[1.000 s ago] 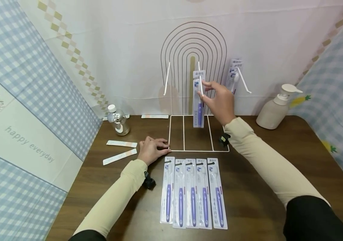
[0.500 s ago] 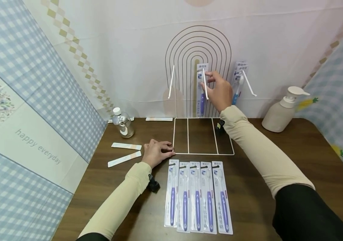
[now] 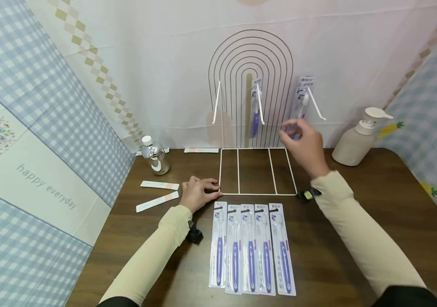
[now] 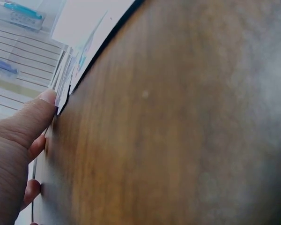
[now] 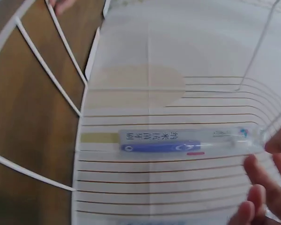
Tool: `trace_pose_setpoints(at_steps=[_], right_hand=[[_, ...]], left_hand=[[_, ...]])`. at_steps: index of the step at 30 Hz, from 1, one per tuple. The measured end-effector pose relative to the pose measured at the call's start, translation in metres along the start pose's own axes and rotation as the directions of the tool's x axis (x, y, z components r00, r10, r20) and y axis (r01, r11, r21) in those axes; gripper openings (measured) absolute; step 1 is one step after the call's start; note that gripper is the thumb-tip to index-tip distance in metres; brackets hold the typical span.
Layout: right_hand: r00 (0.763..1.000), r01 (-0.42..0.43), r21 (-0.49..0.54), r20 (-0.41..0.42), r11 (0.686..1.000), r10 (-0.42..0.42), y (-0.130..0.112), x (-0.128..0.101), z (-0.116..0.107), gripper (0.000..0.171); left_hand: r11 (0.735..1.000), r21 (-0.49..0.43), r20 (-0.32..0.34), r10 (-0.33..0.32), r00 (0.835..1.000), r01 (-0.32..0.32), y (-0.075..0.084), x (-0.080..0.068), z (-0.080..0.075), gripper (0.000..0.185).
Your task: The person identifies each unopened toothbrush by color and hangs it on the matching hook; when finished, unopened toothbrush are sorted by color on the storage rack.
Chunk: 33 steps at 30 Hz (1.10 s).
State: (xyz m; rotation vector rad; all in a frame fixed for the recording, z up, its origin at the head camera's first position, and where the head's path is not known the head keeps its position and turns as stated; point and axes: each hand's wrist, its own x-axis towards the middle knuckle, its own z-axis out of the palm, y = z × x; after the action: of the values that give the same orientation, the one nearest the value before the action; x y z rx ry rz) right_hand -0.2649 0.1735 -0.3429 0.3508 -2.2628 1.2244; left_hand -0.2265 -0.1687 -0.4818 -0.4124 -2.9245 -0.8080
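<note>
A white wire rack [image 3: 258,195] stands on the table with upright hooks. One packaged purple toothbrush [image 3: 255,121] hangs from its middle hook [image 3: 260,106]. My right hand [image 3: 306,143] is to the right of and below that pack, fingers loosely bent, holding nothing; in the right wrist view its fingers [image 5: 267,187] are near the pack's top end. More packaged toothbrushes [image 3: 302,91] hang on the right hook, partly behind my right hand. My left hand [image 3: 197,194] rests its thumb and fingers against the rack's front left corner. Several packaged toothbrushes [image 3: 250,251] lie in a row in front.
A clear bottle [image 3: 156,157] with a white cap stands at the back left. Slim paper sachets [image 3: 157,201] lie left of my left hand and along the back wall. A pump bottle [image 3: 354,138] stands at the back right. The left hook [image 3: 216,102] bears no pack.
The toothbrush pack slid back along the middle hook to the wall. My right hand let go of it and moved right and down. My left hand stays at the rack's corner.
</note>
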Motion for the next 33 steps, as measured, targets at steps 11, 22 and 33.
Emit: trace_pose_setpoints(at_steps=[11,22,33], right_hand=[[0.878,-0.178,-0.176,0.416,0.968,0.237,0.028,-0.124,-0.030,0.023],[0.760,-0.269,-0.174,0.565,0.947,0.320,0.036,-0.173,-0.017,0.039],[0.772,-0.237,-0.182,0.561,0.954,0.299,0.040,-0.181,-0.010,0.032]], left_hand=[[1.000,-0.017,-0.008,-0.008,1.000,0.008,-0.005,0.000,0.003,0.027],[1.000,-0.031,-0.003,-0.006,1.000,0.006,-0.003,0.002,0.001,0.026],[1.000,-0.016,0.004,-0.012,1.000,0.012,-0.003,0.001,0.003,0.027]])
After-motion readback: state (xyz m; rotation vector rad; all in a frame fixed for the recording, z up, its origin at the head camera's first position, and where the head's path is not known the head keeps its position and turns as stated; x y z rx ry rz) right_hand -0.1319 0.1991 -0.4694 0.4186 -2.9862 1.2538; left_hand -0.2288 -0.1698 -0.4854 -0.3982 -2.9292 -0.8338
